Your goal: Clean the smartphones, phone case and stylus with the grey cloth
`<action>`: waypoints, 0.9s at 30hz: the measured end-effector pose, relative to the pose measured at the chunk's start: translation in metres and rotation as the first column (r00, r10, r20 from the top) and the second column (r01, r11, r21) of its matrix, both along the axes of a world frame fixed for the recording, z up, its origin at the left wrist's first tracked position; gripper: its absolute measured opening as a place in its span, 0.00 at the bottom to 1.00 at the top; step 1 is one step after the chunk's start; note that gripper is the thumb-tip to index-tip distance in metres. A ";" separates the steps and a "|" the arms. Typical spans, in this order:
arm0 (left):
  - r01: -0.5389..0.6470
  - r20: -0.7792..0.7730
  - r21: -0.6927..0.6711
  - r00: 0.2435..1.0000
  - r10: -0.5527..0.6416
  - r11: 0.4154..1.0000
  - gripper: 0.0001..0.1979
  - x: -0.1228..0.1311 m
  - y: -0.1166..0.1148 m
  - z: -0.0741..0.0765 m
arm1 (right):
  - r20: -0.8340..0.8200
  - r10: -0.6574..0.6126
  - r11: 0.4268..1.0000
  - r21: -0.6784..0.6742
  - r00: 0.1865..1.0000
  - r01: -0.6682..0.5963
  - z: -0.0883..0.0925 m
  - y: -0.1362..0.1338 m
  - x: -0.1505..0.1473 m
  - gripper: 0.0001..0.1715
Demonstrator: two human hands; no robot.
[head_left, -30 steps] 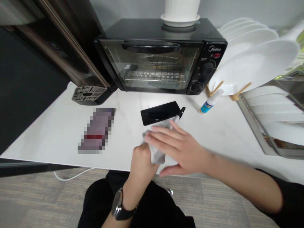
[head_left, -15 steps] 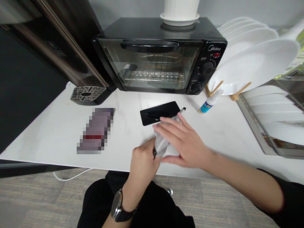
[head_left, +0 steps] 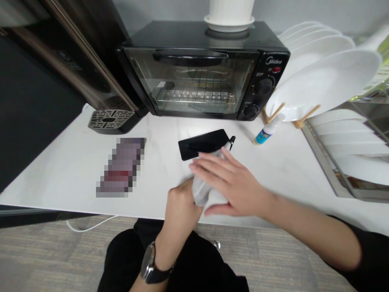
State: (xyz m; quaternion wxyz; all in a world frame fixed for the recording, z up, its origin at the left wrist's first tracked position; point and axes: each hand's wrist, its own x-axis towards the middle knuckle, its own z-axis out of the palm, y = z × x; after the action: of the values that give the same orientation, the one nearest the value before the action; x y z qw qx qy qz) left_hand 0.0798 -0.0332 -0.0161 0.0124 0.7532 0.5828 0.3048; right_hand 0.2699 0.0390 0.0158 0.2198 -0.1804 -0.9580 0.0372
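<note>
A light grey wiping cloth (head_left: 202, 190) lies bunched beneath my right hand (head_left: 227, 178), whose long fingers press it from above. My left hand (head_left: 182, 205) is closed just left of the cloth, gripping something mostly hidden by the cloth and fingers. A slim black tip (head_left: 232, 140) sticks out past the far end of the cloth; I cannot tell what it belongs to. Just beyond my hands, a flat black phone-like slab (head_left: 203, 144) rests on the white counter (head_left: 161, 178). A small spray bottle (head_left: 264, 134) with a blue label stands to the right.
At the back is a black toaster oven (head_left: 194, 81) with a white pot (head_left: 231, 14) on top. A drinks machine (head_left: 111, 119) stands left, near a flat pixelated item (head_left: 121, 166). White plates (head_left: 328, 81) fill racks at the right.
My right hand and the cloth have shifted slightly left and nearer me. More of the black tip shows, while a dark piece beside my left hand is now covered.
</note>
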 end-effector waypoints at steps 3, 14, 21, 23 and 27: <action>-0.013 0.117 -0.032 0.993 0.017 0.999 0.10 0.004 0.001 0.005 | -0.065 -0.305 0.952 -0.058 0.950 0.302 -0.005 0.014 0.007 0.51; -0.015 0.113 -0.059 0.993 0.022 0.998 0.08 0.000 0.000 0.004 | -0.004 -0.127 0.992 -0.004 0.992 0.127 -0.002 0.004 0.001 0.53; -0.009 0.139 -0.051 0.990 0.016 0.999 0.11 0.000 0.000 0.001 | -0.025 -0.113 0.994 -0.015 0.993 0.112 -0.003 0.002 0.000 0.62; -0.007 0.061 -0.042 0.998 0.009 0.999 0.10 -0.003 0.000 -0.002 | 0.041 0.113 0.993 0.022 0.993 -0.114 -0.001 -0.008 -0.006 0.59; -0.009 0.076 -0.071 0.997 0.014 0.997 0.10 -0.002 0.001 0.000 | 0.010 0.040 0.999 0.013 0.999 -0.040 -0.002 0.003 0.000 0.45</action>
State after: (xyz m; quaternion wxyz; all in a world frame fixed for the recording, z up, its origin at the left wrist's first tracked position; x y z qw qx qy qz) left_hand 0.0781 -0.0326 -0.0161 0.0594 0.7367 0.5966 0.3128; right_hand 0.2703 0.0417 0.0138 0.2156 -0.1600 -0.9627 0.0345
